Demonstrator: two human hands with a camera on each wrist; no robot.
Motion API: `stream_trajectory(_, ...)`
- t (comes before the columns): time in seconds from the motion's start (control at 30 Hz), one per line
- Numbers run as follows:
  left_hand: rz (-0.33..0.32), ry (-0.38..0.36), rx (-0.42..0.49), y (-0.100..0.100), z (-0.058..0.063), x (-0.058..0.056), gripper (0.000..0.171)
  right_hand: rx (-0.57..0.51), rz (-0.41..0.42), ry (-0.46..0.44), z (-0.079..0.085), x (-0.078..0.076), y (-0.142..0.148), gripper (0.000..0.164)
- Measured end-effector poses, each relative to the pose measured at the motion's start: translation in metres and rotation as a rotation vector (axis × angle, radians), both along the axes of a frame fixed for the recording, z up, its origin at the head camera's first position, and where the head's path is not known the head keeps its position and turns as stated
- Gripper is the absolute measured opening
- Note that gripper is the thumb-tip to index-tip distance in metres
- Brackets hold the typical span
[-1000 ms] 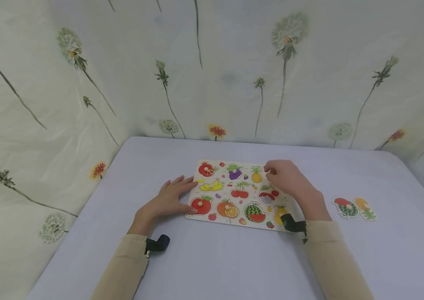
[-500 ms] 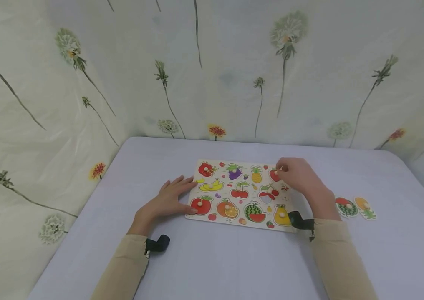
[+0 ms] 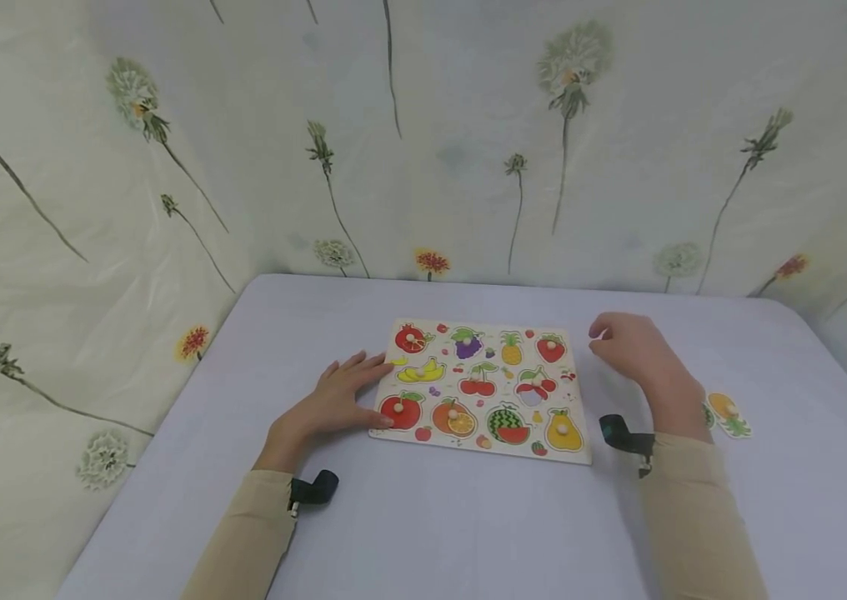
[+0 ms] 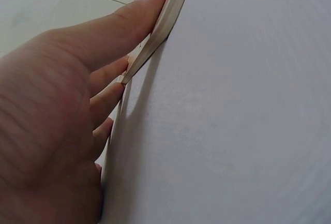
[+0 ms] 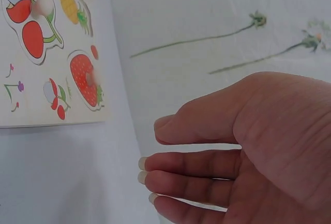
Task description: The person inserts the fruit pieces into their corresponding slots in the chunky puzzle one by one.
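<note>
A wooden fruit puzzle board (image 3: 494, 450) lies on the table in the head view. Knobs stand on several of its fruit pieces, including the strawberry (image 3: 550, 348) and the pear (image 3: 563, 431). No knob shows on its pineapple (image 3: 511, 350) or watermelon (image 3: 508, 423) pictures. My left hand (image 3: 333, 400) rests at the board's left side, thumb on the near corner and fingers spread along the edge (image 4: 173, 19). To the right of the board my right hand (image 3: 629, 354) is off the surface, fingers loosely bent; the right wrist view shows nothing between thumb and fingers (image 5: 191, 164).
Right of the right forearm lies a loose pineapple piece (image 3: 728, 414). A second loose piece (image 3: 709, 416) beside it is mostly hidden behind that arm. A flower-printed cloth (image 3: 453, 200) hangs behind the white table (image 3: 423, 533).
My right hand has moved right, from above the board's far right corner to beside it, uncovering the strawberry. The forearm now covers most of the loose watermelon piece. My left hand stays put.
</note>
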State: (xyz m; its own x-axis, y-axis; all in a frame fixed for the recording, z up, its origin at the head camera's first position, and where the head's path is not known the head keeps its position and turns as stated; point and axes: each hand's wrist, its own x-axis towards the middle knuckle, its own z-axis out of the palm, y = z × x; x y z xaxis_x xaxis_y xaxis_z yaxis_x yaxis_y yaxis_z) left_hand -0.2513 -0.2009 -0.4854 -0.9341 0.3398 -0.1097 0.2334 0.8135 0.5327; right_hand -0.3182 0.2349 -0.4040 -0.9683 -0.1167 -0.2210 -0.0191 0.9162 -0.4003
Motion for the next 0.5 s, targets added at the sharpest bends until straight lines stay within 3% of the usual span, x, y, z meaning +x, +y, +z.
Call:
stream_trajectory(0.33, 0.011, 0.0, -0.002, -0.001, 0.002, 0.002, 0.091, 0.025, -0.029, -0.061, 0.003, 0.0, 0.019, 0.036)
stream_trajectory(0.5, 0.009, -0.001, 0.024, -0.001, 0.001, 0.004, 0.091, -0.01, -0.048, -0.134, 0.001, 0.006, 0.037, 0.039)
